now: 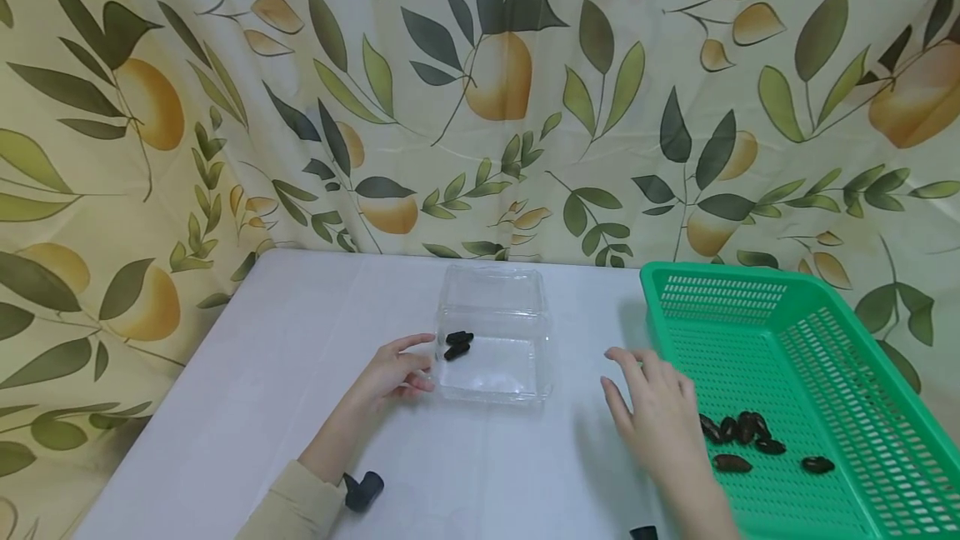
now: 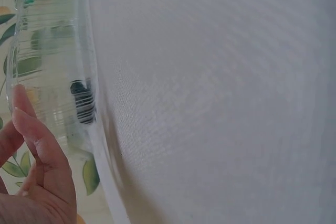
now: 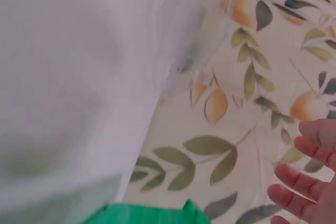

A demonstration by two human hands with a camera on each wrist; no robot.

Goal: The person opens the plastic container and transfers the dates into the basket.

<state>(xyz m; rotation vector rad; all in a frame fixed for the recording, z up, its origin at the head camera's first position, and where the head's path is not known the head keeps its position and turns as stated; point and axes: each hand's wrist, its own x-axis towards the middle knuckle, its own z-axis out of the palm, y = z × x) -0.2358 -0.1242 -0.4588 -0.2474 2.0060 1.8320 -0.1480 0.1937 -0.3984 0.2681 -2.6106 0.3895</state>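
Observation:
A clear plastic clamshell box (image 1: 491,369) stands on the white table with its lid raised at the back. Inside, at its left, lie a few small dark oblong pieces (image 1: 457,352), looking like dried dates. My left hand (image 1: 393,373) is at the box's left side, fingertips right at its wall; the left wrist view shows those fingers (image 2: 47,145) by the clear rim. My right hand (image 1: 652,407), nothing in it, hovers between the box and a green basket (image 1: 765,340), fingers loosely bent and spread. More dark oblong pieces (image 1: 732,463) lie in the basket.
The white table (image 1: 315,332) ends at a curtain (image 1: 487,190) printed with fruit and leaves. The green basket's raised left rim stands beside my right forearm. Black wrist attachments (image 1: 363,491) show near both wrists.

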